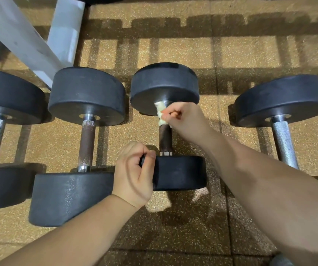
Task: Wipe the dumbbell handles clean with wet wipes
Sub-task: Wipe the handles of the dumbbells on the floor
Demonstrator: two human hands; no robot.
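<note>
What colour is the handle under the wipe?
Dark brown, rust-like; the handle shows best in the head view.

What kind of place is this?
Most likely a gym's free-weight area: a row of black dumbbells lies on speckled rubber floor tiles, with a white equipment frame at upper left.

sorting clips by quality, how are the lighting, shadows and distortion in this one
Head view: warm hard light lays barred shadows across the floor; wide-angle distortion tilts the rightmost dumbbell outward; the left hand on the middle dumbbell and the right hand pinching the wet wipe read clearly; the white frame top left looks soft.
</note>
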